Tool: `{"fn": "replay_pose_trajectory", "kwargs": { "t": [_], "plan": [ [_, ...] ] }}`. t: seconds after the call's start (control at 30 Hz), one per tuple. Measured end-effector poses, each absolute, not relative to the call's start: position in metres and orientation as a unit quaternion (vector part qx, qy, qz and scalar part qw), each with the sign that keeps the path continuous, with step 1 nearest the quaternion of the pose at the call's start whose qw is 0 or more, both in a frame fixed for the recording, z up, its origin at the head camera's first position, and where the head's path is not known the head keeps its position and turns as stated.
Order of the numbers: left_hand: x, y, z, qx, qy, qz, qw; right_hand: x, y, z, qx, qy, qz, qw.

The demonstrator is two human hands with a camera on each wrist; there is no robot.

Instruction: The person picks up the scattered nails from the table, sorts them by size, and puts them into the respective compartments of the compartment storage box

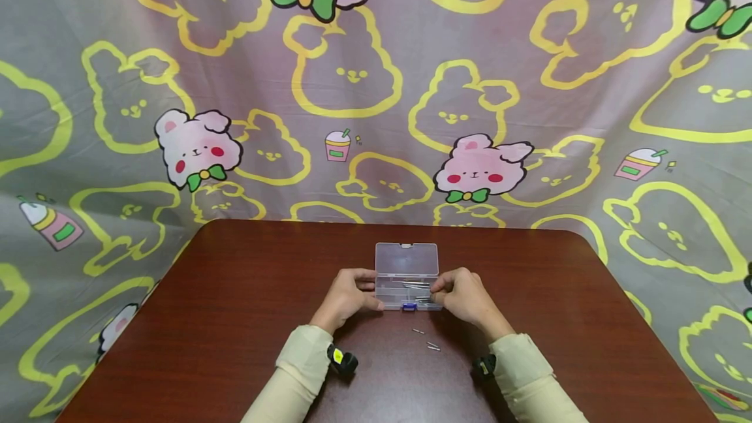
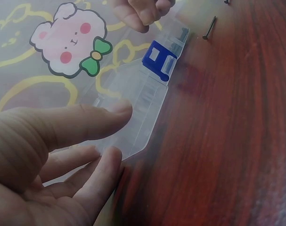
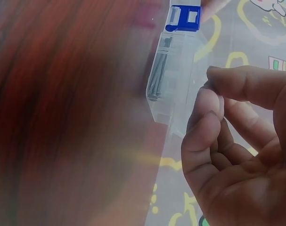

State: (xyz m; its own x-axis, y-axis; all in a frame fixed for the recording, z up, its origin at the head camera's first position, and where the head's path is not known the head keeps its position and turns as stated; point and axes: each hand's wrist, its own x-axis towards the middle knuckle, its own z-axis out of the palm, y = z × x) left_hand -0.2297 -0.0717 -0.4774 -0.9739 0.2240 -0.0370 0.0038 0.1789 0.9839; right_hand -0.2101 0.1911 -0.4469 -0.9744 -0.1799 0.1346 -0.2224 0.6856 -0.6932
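The left hand (image 1: 350, 294) gripped the box (image 1: 388, 292), likely steadying it; the right hand (image 1: 465, 294) pressed its fingertips together, any pinched nail indistinct.

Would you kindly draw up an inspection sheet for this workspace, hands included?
Surface: glossy red-brown wood-grain table.
Job's things: clear rectangular plastic box with dividers and blue plastic latch, lid raised; thin metal nails inside; three loose metal nails on the table in front.
Clutter: nothing seen.
Left hand: thumb and fingers around the box's left end.
Right hand: at the box's right side, thumb and fingertips together; whether they pinch a nail is unclear.
Cables: nothing seen.
Surroundings: grey fabric backdrop printed with pink rabbits and yellow outlines.
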Motion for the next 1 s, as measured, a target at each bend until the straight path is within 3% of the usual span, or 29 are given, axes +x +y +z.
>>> {"fn": "replay_pose_trajectory", "kwargs": {
  "t": [1.0],
  "plan": [
    [-0.228,-0.071,-0.476,0.071,0.766,0.633,0.084,-0.176,0.194,-0.450,0.175,-0.929,0.326,-0.027]
  ]
}}
